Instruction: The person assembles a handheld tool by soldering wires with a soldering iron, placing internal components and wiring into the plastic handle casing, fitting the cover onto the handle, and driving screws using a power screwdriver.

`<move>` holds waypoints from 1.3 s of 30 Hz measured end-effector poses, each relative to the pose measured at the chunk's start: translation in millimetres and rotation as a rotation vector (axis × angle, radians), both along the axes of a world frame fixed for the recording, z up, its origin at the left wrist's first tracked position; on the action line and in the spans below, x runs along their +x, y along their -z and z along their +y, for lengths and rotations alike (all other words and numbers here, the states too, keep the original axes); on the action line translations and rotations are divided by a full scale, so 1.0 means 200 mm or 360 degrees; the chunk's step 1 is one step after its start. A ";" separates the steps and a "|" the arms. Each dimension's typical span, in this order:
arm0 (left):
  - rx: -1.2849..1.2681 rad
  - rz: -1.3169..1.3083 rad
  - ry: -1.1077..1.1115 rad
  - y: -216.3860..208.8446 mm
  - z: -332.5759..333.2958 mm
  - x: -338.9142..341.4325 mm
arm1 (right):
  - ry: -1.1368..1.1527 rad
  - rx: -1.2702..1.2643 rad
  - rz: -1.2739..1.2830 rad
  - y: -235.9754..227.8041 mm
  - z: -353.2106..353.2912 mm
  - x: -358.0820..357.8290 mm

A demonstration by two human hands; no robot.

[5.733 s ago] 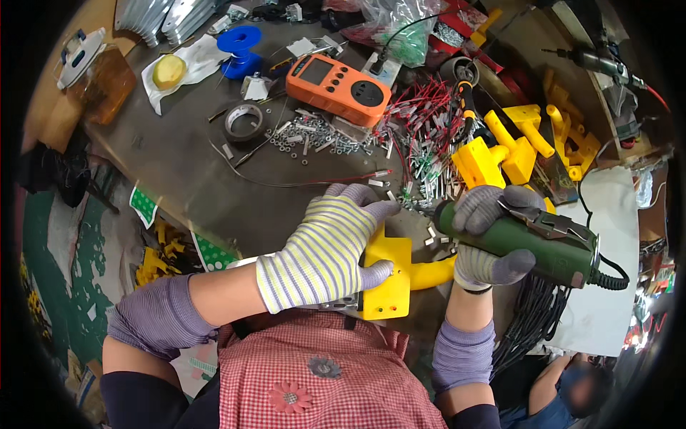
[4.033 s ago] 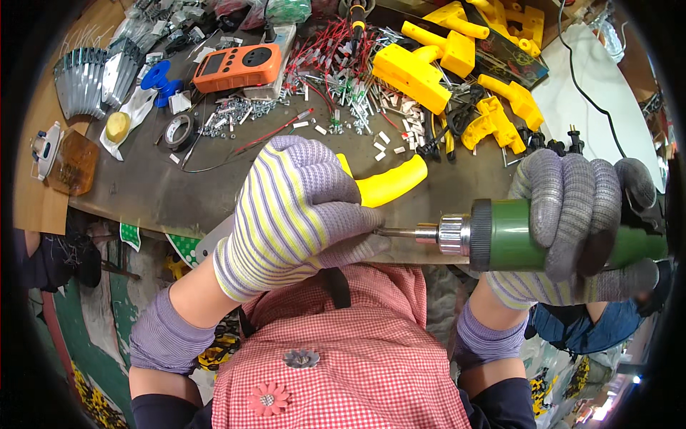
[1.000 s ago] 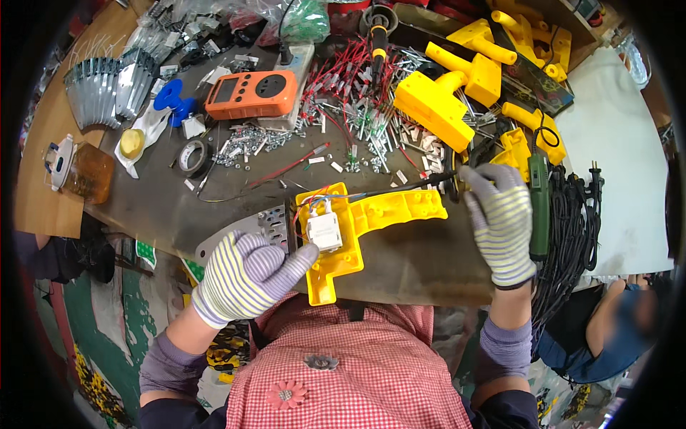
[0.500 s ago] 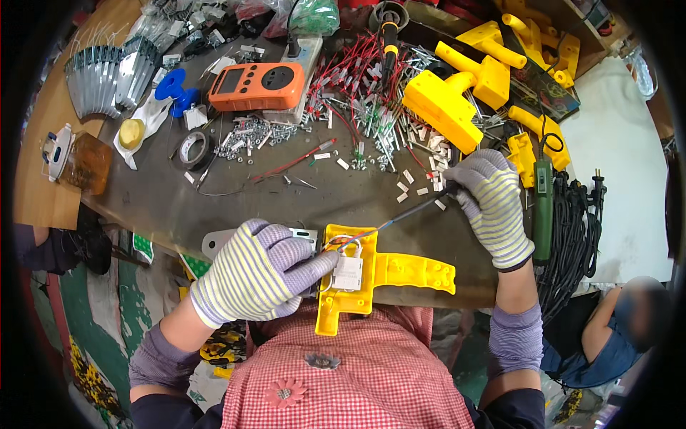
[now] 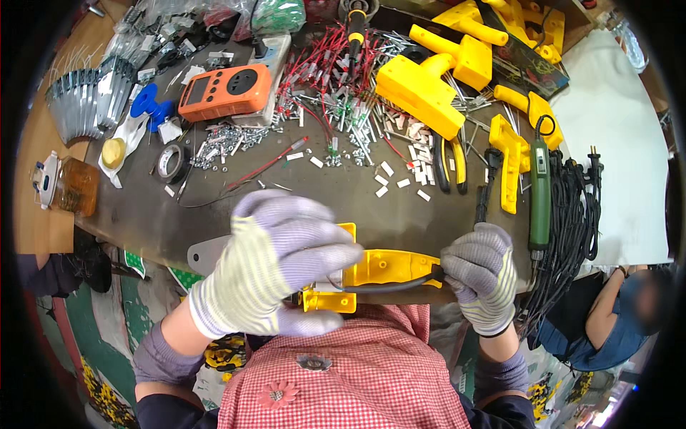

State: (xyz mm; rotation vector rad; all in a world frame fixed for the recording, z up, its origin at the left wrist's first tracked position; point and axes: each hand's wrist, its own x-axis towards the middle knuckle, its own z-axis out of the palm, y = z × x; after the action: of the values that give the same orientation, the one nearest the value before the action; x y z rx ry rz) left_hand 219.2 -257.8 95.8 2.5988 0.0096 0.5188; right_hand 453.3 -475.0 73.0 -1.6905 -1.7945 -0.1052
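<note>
A yellow plastic tool housing half (image 5: 389,267) lies at the table's front edge, its handle pointing right. My left hand (image 5: 268,261), in a striped knit glove, spreads over its left part, fingers stretched and thumb apart below. It hides much of the housing and the white part inside. A black cord (image 5: 393,287) runs along the handle. My right hand (image 5: 482,275), gloved alike, is closed on this cord by the handle's end. Beyond that hand lies a bundled black cord with a plug (image 5: 489,182). A grey metal plate (image 5: 207,253) sticks out left of my left hand.
An orange meter (image 5: 227,93), black tape roll (image 5: 173,164), and loose screws and red wires (image 5: 325,86) lie behind. Yellow housings (image 5: 421,93), pliers (image 5: 450,163), a green tool (image 5: 540,193) and black cords (image 5: 572,229) are right. A co-worker (image 5: 607,322) sits at right.
My right hand has come down and nearer, bringing the cord from a stretched slant to along the handle. My left hand has lifted its fingertips off the wires and spread over the housing.
</note>
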 end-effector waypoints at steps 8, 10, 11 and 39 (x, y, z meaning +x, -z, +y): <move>-0.0202 -0.0094 0.0106 0.13 -0.04 0.07 | 0.0203 0.0009 -0.0400 0.03 -0.07 -0.03; -0.0159 -0.0130 0.0018 0.13 -0.05 0.08 | 0.0208 -0.0012 -0.0422 0.03 -0.06 -0.02; -0.0162 -0.0128 0.0021 0.14 -0.05 0.10 | 0.0206 -0.0029 -0.0447 0.02 -0.05 -0.01; 0.0085 -0.0204 -0.0301 0.15 -0.17 0.03 | 0.0073 0.0144 -0.0493 0.05 -0.04 0.02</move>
State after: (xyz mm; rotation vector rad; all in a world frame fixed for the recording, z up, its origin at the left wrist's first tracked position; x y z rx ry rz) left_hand 225.4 -292.1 64.9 2.6263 0.2035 0.7620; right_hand 456.5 -482.8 63.1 -1.7235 -1.9388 -0.4850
